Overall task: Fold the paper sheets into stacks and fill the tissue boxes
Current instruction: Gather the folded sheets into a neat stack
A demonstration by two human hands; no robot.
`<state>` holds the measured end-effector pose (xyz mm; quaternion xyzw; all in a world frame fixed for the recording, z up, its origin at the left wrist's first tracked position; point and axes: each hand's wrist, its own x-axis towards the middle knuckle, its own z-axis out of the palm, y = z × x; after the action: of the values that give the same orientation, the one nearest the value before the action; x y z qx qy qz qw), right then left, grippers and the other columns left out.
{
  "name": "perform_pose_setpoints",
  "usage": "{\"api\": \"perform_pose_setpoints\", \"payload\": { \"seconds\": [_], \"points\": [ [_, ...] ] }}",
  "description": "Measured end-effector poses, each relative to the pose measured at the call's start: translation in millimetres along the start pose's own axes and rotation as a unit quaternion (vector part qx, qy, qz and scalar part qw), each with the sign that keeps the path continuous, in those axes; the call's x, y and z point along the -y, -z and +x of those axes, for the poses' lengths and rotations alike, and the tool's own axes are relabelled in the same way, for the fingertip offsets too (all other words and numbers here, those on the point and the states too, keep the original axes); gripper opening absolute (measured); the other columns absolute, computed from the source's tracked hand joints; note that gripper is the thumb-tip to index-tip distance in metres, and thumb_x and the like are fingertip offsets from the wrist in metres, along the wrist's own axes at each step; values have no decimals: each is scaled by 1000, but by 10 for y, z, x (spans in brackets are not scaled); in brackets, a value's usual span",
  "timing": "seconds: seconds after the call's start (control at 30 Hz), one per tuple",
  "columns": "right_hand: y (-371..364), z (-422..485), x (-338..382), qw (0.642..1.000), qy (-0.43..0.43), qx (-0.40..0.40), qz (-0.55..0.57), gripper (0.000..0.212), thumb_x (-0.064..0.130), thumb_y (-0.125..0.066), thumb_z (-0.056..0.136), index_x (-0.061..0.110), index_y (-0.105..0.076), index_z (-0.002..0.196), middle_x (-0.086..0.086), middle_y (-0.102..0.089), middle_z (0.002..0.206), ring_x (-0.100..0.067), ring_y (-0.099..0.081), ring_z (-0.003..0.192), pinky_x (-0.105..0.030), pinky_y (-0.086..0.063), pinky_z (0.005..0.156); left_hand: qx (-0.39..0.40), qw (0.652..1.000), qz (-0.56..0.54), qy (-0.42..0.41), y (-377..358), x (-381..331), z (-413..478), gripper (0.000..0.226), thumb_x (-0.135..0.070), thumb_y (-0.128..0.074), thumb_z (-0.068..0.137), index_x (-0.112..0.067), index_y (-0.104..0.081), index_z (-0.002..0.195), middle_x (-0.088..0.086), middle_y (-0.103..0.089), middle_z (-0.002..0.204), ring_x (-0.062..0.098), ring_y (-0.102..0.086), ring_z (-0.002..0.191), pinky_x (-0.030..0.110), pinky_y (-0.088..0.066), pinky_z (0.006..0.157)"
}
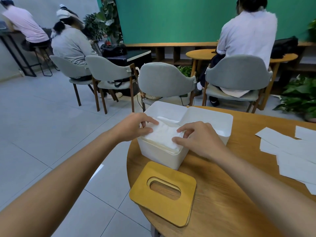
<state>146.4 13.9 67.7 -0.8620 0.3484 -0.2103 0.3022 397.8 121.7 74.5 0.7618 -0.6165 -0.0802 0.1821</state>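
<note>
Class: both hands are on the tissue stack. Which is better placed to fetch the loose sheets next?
Probably the right hand: the loose sheets lie on its side of the table, while the left hand must cross the box.

Tissue stack in left tissue box (second box just beside, right); lid before boxes on table; loose sheets far right.

Folded stack: both ends covered by the left hand and right hand — only the middle shows; sheet count cannot be told.
Near tissue box: inside hidden under the stack.
Second box: floor largely behind its own wall and the right hand.
Loose sheets: cut off by the right edge.
Table: cut off right and below.
</note>
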Motion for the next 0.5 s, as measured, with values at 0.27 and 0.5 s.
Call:
{"api": "perform_pose_setpoints", "payload": {
  "seconds": [0.27, 0.5],
  "points": [
    [14, -37, 68, 998, 6, 22, -50, 33, 44, -83, 81, 29, -78, 110, 12, -69, 88, -11, -61, 96, -31, -53, 77, 8, 1000, -2, -6, -5, 15, 8, 35, -28, -74, 97, -37, -71, 131, -6, -60, 134, 9, -59, 101, 26, -53, 90],
    [4, -56, 99, 983, 39, 8, -181, 48, 45, -77, 86, 26, -70, 129, 6, -55, 130, -17, -51, 117, -36, -53, 88, 29, 998, 25, -54, 44, -13, 4, 35, -29, -75, 96, -32, -72, 131, -11, -53, 141, 10, -55, 112, 28, -51, 97]
  ]
}}
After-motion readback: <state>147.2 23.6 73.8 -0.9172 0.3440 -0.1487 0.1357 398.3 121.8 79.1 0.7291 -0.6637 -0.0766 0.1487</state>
